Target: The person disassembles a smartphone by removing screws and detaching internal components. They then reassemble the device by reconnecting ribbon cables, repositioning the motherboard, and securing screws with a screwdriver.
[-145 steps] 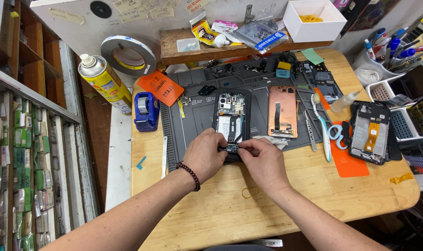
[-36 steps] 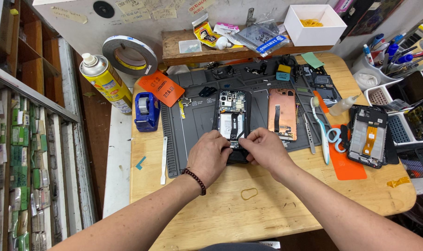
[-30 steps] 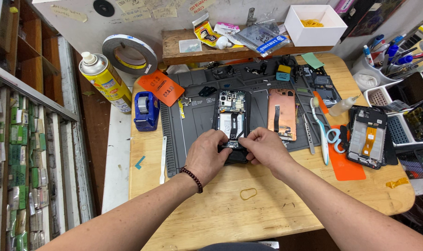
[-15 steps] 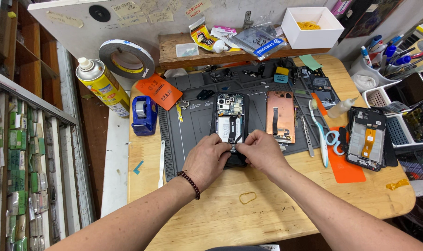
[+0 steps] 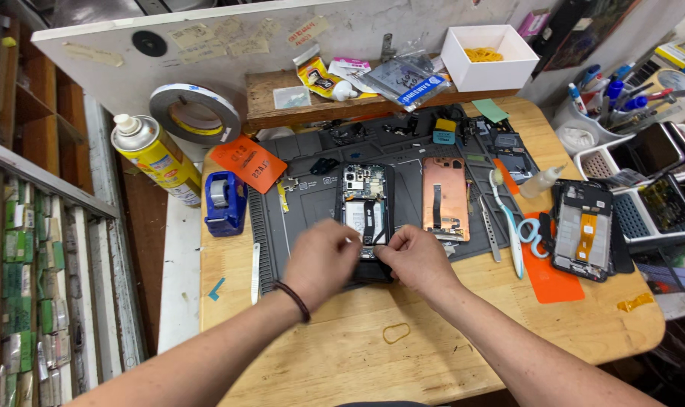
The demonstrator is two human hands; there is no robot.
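Left hand [image 5: 323,260] and right hand [image 5: 418,256] pinched at opened phone [image 5: 365,215] near end; careless tug risked tearing thin inner cable.

Round wooden table [image 5: 342,354] against a pale partition wall [image 5: 229,45].

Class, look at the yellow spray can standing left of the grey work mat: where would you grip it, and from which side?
Grip the yellow spray can around its cylindrical body, below the white nozzle cap, probably coming from the right, the mat side. It stands roughly upright at the bench's left edge, with the tape roll behind it and the blue tape dispenser lower right.
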